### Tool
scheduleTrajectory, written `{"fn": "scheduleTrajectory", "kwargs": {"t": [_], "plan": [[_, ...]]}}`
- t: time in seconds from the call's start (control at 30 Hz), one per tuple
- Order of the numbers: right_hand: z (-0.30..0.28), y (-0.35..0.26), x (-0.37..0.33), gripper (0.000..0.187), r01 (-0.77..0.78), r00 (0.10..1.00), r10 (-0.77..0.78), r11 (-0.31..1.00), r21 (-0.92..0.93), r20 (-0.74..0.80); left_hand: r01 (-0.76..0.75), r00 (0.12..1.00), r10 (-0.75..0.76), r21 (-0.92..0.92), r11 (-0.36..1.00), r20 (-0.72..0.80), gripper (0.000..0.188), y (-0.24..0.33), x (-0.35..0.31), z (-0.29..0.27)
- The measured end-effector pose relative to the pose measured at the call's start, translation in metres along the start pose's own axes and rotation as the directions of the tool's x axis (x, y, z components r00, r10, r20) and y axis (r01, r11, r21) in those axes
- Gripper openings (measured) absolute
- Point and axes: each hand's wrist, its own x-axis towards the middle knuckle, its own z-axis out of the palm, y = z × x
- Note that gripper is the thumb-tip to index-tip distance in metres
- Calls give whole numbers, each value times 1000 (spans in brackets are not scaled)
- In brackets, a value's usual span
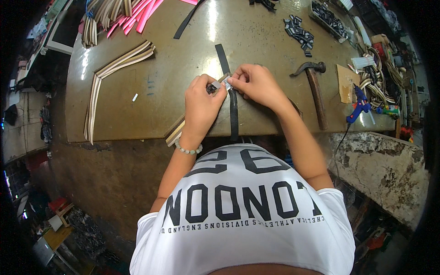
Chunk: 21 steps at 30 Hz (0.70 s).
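My left hand is closed around a striped tan-and-brown strap; the strap's lower end comes out below the wrist, near the table's front edge. By its fingers is a small grey metal buckle with a dark part. My right hand pinches a small pale, shiny piece between thumb and forefinger, close to the left fingertips. Beneath both hands runs a black strap, front to back on the table. The fingers partly hide where the strap, the buckle and the pale piece meet.
A hammer lies right of my right hand. Farther right are a blue glue gun and cardboard. Small black buckles are heaped at the back right. Folded striped straps lie left; pink straps lie at the back left.
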Motion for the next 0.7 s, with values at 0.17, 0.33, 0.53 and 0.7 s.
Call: {"fn": "scheduleTrajectory", "kwargs": {"t": [0.17, 0.33, 0.53, 0.7], "plan": [[-2, -4, 1, 26, -58, 998, 58, 996, 74, 6, -87, 995, 86, -17, 996, -48, 20, -2, 1, 2], [-15, -9, -34, 29, -98, 993, 100, 994, -40, 60, -60, 997, 59, 9, 998, 43, 23, -5, -4, -4], [7, -19, -68, 24, -308, 937, 299, 951, 24, 179, -71, 997, 73, -89, 994, 25, 16, -3, -11, -3], [3, -25, -56, 12, 290, 940, -321, 929, -231, -111, -108, 994, 108, -41, 993, 2, 16, -4, -11, -3]]}}
